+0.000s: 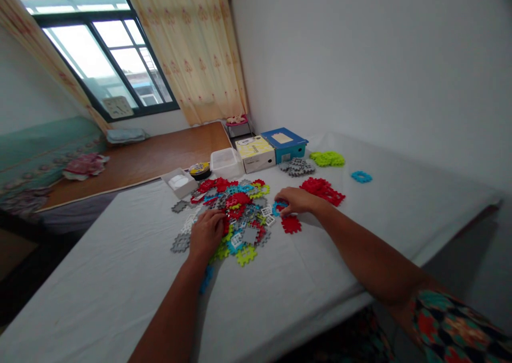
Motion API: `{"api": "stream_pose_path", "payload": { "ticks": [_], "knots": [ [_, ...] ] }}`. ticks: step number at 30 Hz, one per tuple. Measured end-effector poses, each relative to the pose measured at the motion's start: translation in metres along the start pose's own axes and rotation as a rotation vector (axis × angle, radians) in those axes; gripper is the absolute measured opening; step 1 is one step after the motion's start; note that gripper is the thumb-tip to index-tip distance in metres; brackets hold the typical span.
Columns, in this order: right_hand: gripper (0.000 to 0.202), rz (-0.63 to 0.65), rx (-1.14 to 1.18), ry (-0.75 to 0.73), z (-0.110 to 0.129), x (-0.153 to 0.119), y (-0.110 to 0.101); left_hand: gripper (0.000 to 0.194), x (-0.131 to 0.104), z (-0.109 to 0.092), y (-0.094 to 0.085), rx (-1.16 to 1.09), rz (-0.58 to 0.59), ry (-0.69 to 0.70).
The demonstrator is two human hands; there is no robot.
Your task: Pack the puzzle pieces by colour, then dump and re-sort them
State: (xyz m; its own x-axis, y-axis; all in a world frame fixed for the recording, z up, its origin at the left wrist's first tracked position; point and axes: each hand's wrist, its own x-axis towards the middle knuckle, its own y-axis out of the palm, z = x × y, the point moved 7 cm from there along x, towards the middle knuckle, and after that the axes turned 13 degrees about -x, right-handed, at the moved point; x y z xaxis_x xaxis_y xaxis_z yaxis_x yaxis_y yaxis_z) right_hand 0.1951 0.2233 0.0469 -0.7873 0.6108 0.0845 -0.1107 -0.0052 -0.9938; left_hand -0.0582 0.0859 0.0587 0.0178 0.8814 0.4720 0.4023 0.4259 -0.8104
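A mixed heap of flat, notched plastic building pieces (250, 235) in red, grey, blue, lime and white lies on the white-covered table. My left hand (207, 234) is at the heap's left side, fingers curled together beside a red piece (226, 226); what they grip, if anything, is hidden. At the heap's right edge, my right hand (296, 200) pinches a blue notched piece (277, 208), partly covered by the fingers. Just below that hand lies a red square piece (291, 225). A stack of red pieces (323, 190) sits beyond the right wrist.
Grey pieces (297, 166), lime pieces (328, 159) and a lone blue piece (361, 176) lie farther back. Behind the heap stand a blue box (290, 150), a yellow-and-white box (258, 157), a clear plastic container (224, 162), a round tin (199, 170) and a white box (181, 186).
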Motion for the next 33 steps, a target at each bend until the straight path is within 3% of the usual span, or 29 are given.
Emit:
{"api": "stream_pose_path", "payload": {
  "ticks": [7,10,12,15,18,20,24,29,33],
  "knots": [
    [0.028,-0.024,0.169,0.083,-0.004,0.003,-0.005,0.031,0.000,0.001,0.000,-0.002,0.009,-0.009],
    [0.020,-0.101,0.266,0.122,-0.020,0.001,-0.017,0.030,0.001,0.002,0.000,0.006,0.015,-0.002],
    [0.017,-0.256,0.315,0.219,-0.049,-0.005,-0.032,0.030,0.001,0.002,0.000,0.011,0.016,0.005],
    [0.021,-0.610,0.418,0.539,-0.116,-0.032,-0.054,0.030,0.002,0.002,0.000,0.009,0.012,0.016],
    [0.036,-0.915,0.564,0.937,-0.180,-0.078,-0.049,0.031,0.002,0.002,0.000,0.006,0.017,0.021],
    [0.045,-1.012,0.574,1.144,-0.207,-0.106,-0.038,0.031,0.002,0.002,0.000,0.005,0.021,0.025],
    [0.041,-0.983,0.392,1.341,-0.226,-0.132,-0.021,0.030,0.002,0.003,0.000,0.002,0.009,0.024],
    [0.035,-0.833,0.322,1.328,-0.232,-0.125,-0.022,0.031,0.002,0.003,0.000,-0.009,0.011,0.028],
    [0.025,-0.697,0.257,1.310,-0.249,-0.143,-0.032,0.031,0.001,0.003,0.000,-0.013,0.002,0.021]
  ]
}}
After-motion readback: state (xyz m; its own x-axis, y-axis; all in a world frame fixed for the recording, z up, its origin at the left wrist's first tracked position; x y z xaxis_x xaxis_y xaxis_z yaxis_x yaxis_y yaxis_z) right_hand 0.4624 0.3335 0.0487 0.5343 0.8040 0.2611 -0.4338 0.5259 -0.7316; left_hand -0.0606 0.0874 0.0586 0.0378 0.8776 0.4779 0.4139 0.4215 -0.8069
